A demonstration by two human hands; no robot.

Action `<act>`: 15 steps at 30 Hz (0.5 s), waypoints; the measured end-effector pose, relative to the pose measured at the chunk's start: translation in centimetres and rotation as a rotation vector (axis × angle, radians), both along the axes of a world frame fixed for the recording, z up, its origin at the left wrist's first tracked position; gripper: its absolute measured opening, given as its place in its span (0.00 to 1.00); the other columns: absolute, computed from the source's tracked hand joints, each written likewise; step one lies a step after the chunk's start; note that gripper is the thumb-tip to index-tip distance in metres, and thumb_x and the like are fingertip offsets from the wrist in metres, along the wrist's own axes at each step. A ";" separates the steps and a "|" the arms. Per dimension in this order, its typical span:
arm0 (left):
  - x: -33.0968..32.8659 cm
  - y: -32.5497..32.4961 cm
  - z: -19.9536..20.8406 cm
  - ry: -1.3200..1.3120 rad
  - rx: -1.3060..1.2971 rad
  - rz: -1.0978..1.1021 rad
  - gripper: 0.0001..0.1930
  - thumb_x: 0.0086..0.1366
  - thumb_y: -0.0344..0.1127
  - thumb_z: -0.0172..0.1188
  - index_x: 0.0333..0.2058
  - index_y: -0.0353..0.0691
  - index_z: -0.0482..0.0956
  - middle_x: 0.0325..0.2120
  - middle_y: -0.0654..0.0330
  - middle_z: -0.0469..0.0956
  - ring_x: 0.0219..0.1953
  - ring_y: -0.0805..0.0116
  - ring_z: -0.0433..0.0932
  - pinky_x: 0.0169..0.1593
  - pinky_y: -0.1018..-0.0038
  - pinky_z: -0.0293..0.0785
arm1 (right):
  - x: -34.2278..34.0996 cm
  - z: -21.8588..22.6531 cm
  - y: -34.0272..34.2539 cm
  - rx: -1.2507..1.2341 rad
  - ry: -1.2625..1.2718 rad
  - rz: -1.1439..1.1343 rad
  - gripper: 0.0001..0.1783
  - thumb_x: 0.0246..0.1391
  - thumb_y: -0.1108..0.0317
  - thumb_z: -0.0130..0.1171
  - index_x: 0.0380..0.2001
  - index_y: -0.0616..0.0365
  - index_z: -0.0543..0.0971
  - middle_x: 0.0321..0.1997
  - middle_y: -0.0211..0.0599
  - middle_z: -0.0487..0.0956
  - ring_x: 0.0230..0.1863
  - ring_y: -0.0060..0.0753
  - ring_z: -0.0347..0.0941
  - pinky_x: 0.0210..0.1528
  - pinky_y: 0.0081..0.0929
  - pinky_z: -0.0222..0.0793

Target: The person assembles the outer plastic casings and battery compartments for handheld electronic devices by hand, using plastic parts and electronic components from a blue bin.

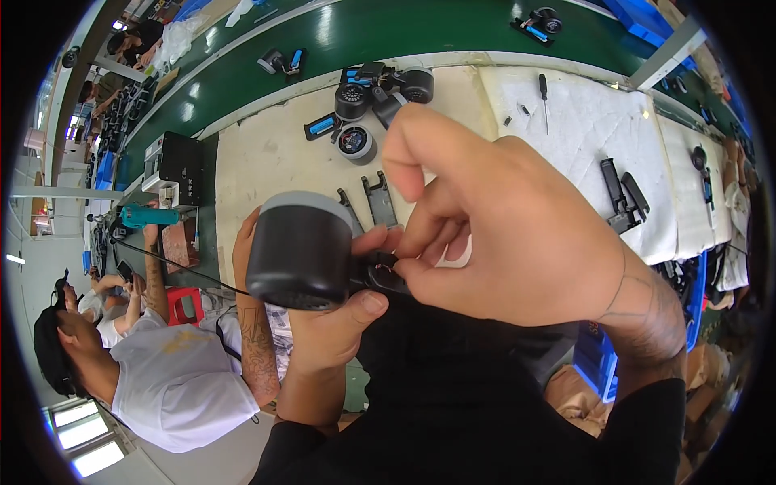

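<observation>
Left grip [323, 333]: you clasp the black cylindrical housing [295, 255] in front of you, likely to steady it | Right grip [501, 230]: bent over the dark side piece [388, 279]; whether it pinches this, I cannot tell.

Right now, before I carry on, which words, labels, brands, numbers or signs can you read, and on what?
No text that I can quote.
Blue crate: orange characters, partly cut off; no whole word shows.
Black box-shaped machine: pale marks, too small to read.
Black cylinder in the left hand: no lettering visible on the side facing the camera.
</observation>
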State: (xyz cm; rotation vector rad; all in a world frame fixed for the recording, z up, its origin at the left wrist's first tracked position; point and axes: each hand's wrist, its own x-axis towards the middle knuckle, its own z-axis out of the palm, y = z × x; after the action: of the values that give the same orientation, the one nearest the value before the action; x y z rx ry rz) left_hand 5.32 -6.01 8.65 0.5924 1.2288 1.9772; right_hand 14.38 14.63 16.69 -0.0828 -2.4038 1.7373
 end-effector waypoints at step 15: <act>-1.5 1.8 -2.4 -0.126 0.043 0.108 0.19 0.67 0.31 0.65 0.53 0.29 0.74 0.43 0.47 0.81 0.48 0.54 0.84 0.57 0.54 0.81 | 2.2 -7.0 -2.0 0.254 0.022 -0.121 0.21 0.53 0.53 0.73 0.26 0.58 0.77 0.19 0.36 0.79 0.21 0.41 0.79 0.27 0.30 0.73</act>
State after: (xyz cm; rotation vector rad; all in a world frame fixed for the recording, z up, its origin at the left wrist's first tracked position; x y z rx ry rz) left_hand 3.84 -4.25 6.26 0.4236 1.1652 2.1018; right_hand 16.53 12.59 9.70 -0.1707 -2.5228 1.3635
